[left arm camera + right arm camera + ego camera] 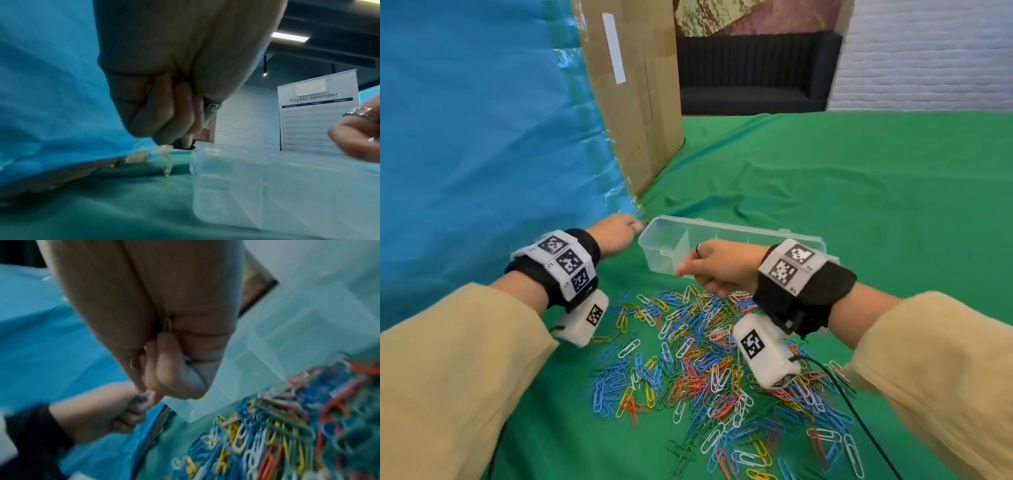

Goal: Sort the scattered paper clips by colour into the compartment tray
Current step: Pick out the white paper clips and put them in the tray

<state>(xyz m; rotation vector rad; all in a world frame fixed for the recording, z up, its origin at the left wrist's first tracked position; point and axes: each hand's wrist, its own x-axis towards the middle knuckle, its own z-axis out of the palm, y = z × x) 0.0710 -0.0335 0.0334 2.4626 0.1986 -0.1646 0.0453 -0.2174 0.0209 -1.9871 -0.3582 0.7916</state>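
Right wrist view, item one: right hand (164, 369), fingers curled into a fist with paper clips lodged in it; one pale clip end (167, 325) pokes out of the palm crease and a white loop shows beside the fingers. Judged a gathered batch, held ready for dropping.

Item two: left hand (616, 233), fingers curled tight, just beside the short left end of the tray. Left wrist view shows the fingertips bunched together; whether they pinch a clip cannot be told.

Item three: clear plastic compartment tray (726, 229), long and rectangular, lying on the cloth directly beyond the right hand, with inner dividers visible. Compartments in sight appear to hold nothing, so sorting is judged barely begun.

Item four: scattered paper clips (709, 370), blue, red, yellow, white and green, heaped nearer than the tray and partly under the right wrist. Placed close to the tray, presumably to keep each carry short.

Item five: green cloth table cover (859, 192), wrinkled.

Item six: tall cardboard box (633, 89) faced with blue plastic sheeting (476, 137), standing to the left.
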